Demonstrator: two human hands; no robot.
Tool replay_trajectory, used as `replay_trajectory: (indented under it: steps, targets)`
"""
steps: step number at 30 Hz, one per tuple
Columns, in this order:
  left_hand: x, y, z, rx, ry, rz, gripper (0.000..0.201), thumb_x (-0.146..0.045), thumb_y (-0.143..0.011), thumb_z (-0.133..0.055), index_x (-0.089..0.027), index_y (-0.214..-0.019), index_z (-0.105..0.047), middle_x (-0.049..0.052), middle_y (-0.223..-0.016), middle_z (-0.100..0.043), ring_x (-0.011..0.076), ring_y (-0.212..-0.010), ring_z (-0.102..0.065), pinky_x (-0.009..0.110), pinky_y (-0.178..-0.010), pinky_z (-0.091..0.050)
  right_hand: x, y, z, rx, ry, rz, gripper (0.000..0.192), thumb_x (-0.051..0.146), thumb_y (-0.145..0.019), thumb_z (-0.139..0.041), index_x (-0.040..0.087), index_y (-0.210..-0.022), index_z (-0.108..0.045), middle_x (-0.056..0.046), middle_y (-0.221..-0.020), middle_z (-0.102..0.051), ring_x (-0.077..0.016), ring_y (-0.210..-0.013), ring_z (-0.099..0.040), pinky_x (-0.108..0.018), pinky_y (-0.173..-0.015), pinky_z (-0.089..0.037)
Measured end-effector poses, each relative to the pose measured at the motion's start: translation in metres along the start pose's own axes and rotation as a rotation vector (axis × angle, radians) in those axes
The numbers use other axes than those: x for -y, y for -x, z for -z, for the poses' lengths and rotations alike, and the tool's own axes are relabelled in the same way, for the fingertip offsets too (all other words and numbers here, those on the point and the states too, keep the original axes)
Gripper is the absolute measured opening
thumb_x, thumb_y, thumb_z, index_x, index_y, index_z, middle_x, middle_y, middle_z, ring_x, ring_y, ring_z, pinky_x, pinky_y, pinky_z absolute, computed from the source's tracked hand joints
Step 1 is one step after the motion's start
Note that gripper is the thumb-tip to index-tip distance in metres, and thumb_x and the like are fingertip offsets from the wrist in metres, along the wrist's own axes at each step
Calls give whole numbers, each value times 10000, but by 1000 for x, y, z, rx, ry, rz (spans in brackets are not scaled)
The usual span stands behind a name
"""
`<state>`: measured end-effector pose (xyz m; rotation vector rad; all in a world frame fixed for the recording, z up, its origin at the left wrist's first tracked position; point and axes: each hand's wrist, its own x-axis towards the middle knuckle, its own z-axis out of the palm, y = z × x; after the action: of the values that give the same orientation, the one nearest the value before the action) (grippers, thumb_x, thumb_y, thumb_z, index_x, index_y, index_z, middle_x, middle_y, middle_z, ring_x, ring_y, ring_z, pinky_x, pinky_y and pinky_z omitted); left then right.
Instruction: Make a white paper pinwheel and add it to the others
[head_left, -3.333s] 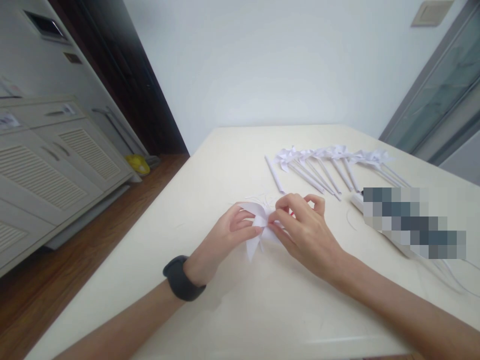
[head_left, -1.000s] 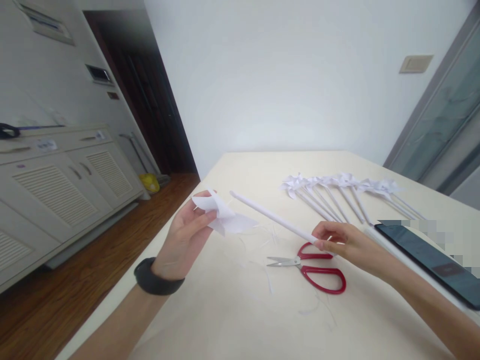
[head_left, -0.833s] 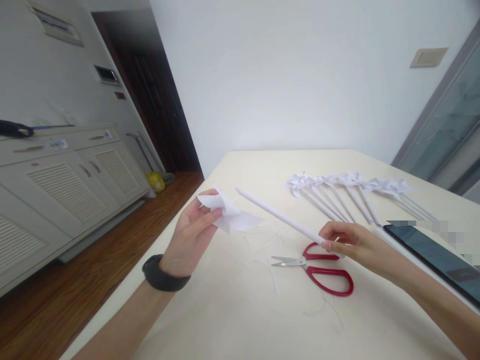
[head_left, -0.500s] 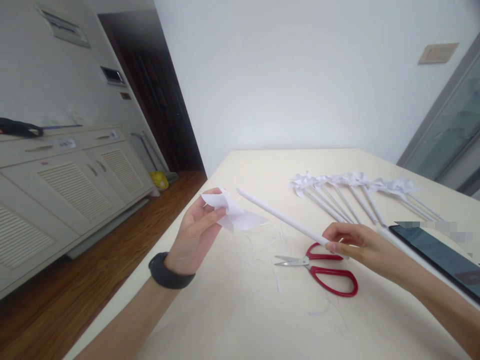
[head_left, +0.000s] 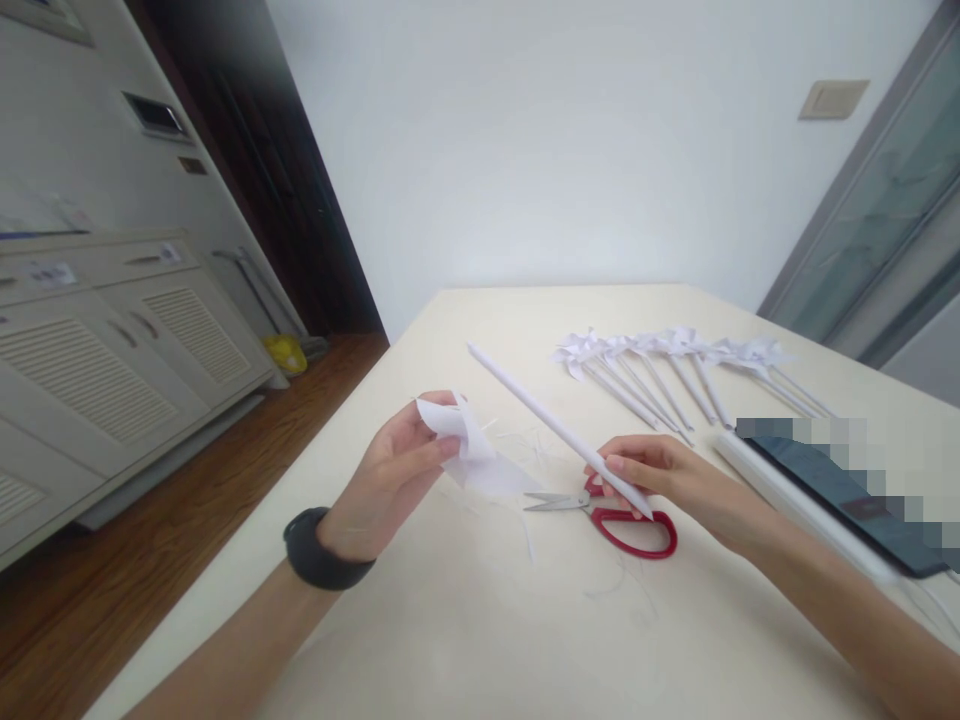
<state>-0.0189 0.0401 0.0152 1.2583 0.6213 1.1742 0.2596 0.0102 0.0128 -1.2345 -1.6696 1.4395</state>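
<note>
In my left hand (head_left: pixel 409 465) I pinch a folded white paper pinwheel head (head_left: pixel 487 468) between thumb and fingers; its inner folds are partly hidden by my thumb. My right hand (head_left: pixel 652 468) grips a rolled white paper stick (head_left: pixel 544 412) near its lower end. The stick slants up and left, its far tip above and apart from the paper in my left hand. Below my right hand, red-handled scissors (head_left: pixel 637 545) lie on the table with blades slightly parted, pointing left. Thin paper scraps (head_left: pixel 531 540) lie around the blades.
Several finished paper pinwheels on sticks (head_left: pixel 637 375) lie in a row at the back right. A dark-screened device (head_left: pixel 832 500) rests at the right, with a long white bar (head_left: pixel 802 505) beside it. The pale table (head_left: pixel 420 640) meets the wall at the back.
My right hand has shifted its hold along the stick, so a short end now shows below the fingers. The stick tilts more steeply. The view has turned slightly right.
</note>
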Motion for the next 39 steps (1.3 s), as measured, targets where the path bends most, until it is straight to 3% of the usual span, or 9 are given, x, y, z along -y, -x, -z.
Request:
replay_trajectory:
  steps: [7, 13, 18, 26, 31, 34, 39]
  targets:
    - [1, 4, -6, 93, -67, 76, 198, -198, -740, -633, -187, -930, -580, 46, -837, -592, 173, -747, -553, 267, -650, -411, -1, -2, -7, 142, -381, -61, 272, 384, -861, -499, 149, -955, -597, -61, -819, -603, -127, -701, -548, -257, -681, -422]
    - [3, 3, -4, 119, -62, 95, 187, -200, -738, -632, -192, -918, -580, 55, -839, -586, 181, -747, -544, 266, -635, -419, -5, -4, -7, 82, -546, -64, 209, 313, -850, -513, 150, -933, -614, 10, -658, -450, -74, -531, -366, -219, -539, -334]
    - [3, 3, -6, 109, -51, 87, 197, -232, -724, -650, -192, -907, -589, 52, -826, -581, 183, -745, -542, 263, -626, -431, -6, -5, -11, 79, -616, -44, 316, 422, -866, -470, 147, -921, -615, 38, -607, -334, -74, -519, -272, -216, -499, -274]
    - [2, 4, -5, 75, -21, 66, 216, -231, -706, -670, -183, -905, -601, 55, -825, -583, 179, -743, -552, 255, -629, -447, 1, 0, -6, 128, -330, -55, 303, 425, -873, -454, 169, -920, -612, -3, -668, -507, -105, -613, -448, -241, -614, -350]
    - [-8, 0, 6, -73, 57, -103, 233, -145, -720, -633, -203, -946, -622, 34, -859, -589, 171, -779, -552, 267, -702, -469, 8, 8, 12, 224, -6, -16, 264, 403, -855, -498, 181, -773, -614, -30, -791, -572, -159, -773, -506, -271, -729, -360]
    - [-18, -2, 10, -173, 116, -244, 214, -131, -729, -614, -224, -921, -638, 19, -877, -581, 159, -789, -538, 274, -765, -467, 5, 11, 19, 249, 109, -46, 284, 427, -862, -472, 197, -872, -639, -42, -824, -592, -172, -764, -502, -281, -702, -354]
    - [-24, -1, 10, -135, 170, -303, 211, -100, -737, -583, -209, -911, -632, 9, -840, -565, 130, -745, -520, 250, -720, -473, 4, 12, 23, 253, 164, -46, 267, 435, -851, -486, 213, -853, -635, -40, -884, -589, -180, -772, -509, -282, -688, -356]
